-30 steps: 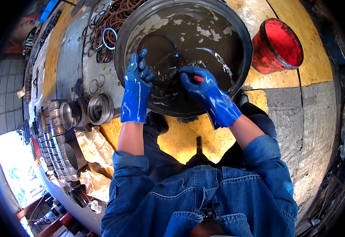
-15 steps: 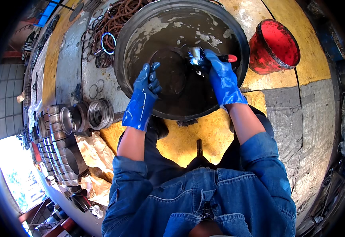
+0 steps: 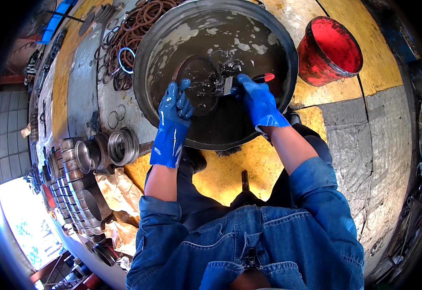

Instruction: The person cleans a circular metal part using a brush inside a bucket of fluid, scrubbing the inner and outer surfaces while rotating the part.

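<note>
Both my hands wear blue rubber gloves and reach over a large dark round tub point(image 3: 141, 72) of murky grey-brown liquid. My left hand point(image 3: 176, 108) is closed on the near-left edge of a thin dark ring point(image 3: 180, 65), which lies partly in the liquid. A flat paintbrush point(image 3: 228, 86), with a metal ferrule and a black handle tipped in red, is gripped in my right hand point(image 3: 258, 99). Its dark bristles are at the ring's right side, where the liquid is rippled. The lower part of the ring is hard to make out.
A red bucket point(image 3: 330, 50) stands right of the tub. Rusty rings point(image 3: 145, 21) are heaped at the far left, beside a blue-lit ring point(image 3: 126, 60). Bright metal rings point(image 3: 123, 146) and rows of cylindrical metal sleeves point(image 3: 78, 186) stand at the left, near brown paper point(image 3: 119, 193).
The brush has come left and nearer to me, down to the ring's right side. The ring's far edge now shows above the liquid. My left hand keeps its grip.
</note>
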Available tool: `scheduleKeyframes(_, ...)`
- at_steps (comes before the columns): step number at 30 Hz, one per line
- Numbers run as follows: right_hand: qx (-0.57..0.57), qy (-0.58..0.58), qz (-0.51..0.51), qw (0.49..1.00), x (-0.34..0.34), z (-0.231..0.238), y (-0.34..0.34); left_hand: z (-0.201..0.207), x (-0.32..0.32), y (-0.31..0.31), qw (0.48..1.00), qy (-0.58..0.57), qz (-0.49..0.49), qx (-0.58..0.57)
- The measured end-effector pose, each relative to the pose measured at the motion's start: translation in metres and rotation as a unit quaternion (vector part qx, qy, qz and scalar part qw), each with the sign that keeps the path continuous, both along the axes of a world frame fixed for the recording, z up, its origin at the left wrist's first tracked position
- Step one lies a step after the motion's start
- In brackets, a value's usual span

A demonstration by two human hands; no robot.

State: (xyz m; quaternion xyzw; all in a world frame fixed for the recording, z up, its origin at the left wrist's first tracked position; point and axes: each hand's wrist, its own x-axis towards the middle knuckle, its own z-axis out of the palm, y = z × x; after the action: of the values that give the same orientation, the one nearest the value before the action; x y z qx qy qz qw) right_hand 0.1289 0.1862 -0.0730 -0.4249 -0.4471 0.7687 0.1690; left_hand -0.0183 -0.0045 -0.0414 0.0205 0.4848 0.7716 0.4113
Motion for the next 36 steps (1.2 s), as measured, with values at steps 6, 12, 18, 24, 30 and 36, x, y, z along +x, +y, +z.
scheduleKeyframes(6, 0.111, 0.036, 0.065, 0.991, 0.010, 0.100, -0.005, -0.004, -0.006, -0.021, 1.000, 0.011, -0.001, -0.003)
scheduleKeyframes(12, 0.328, -0.032, 0.087, 0.940, 0.019, 0.010, 0.002, -0.001, 0.004, 0.000, 0.996, 0.035, -0.056, 0.055)
scheduleKeyframes(18, 0.062, -0.110, 0.137, 0.982, 0.013, 0.010, -0.015, -0.009, -0.006, -0.004, 0.995, 0.098, -0.020, -0.002)
scheduleKeyframes(24, -0.004, 0.116, 0.176, 0.978, 0.001, 0.023, -0.032, 0.002, 0.001, 0.005, 0.991, 0.117, -0.014, -0.062)
scheduleKeyframes(30, 0.158, -0.084, 0.327, 0.928, -0.011, -0.003, -0.025, 0.007, 0.007, 0.007, 0.991, 0.112, -0.041, -0.062)
scheduleKeyframes(36, 0.544, -0.152, 0.224, 0.794, -0.018, -0.007, -0.017, 0.016, 0.007, 0.007, 0.990, 0.078, -0.079, -0.086)
